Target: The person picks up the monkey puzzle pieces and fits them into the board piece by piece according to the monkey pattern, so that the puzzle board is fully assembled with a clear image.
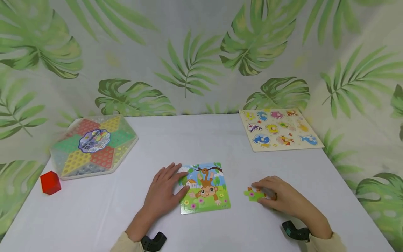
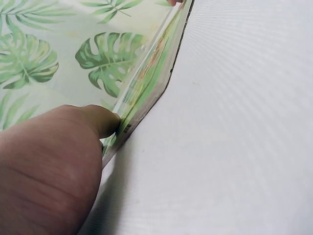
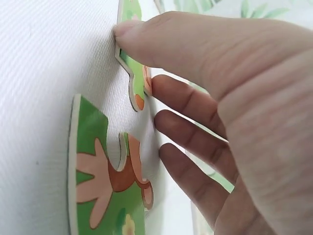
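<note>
A square monkey puzzle (image 1: pixel 206 187) lies flat on the white table. My left hand (image 1: pixel 165 190) rests along its left side with fingers spread, thumb and fingertips on the picture. From the left wrist, the thumb (image 2: pixel 105 120) touches the puzzle's near edge (image 2: pixel 146 103). To the right, my right hand (image 1: pixel 280 194) pinches a small green puzzle piece (image 1: pixel 252 195) between thumb and index finger, low over the table. In the right wrist view the thumb (image 3: pixel 142 36) covers part of that piece. Closer to the palm lies another loose piece (image 3: pixel 93 166), printed with a pink paw, mostly hidden from the head view.
At the back left is a hexagonal checkers board (image 1: pixel 94 147) with coloured triangles, and beside it a red block (image 1: pixel 50 182). A wooden peg puzzle (image 1: pixel 280 129) with animal shapes lies at the back right. Behind the table hangs a leaf-patterned cloth (image 1: pixel 201 56).
</note>
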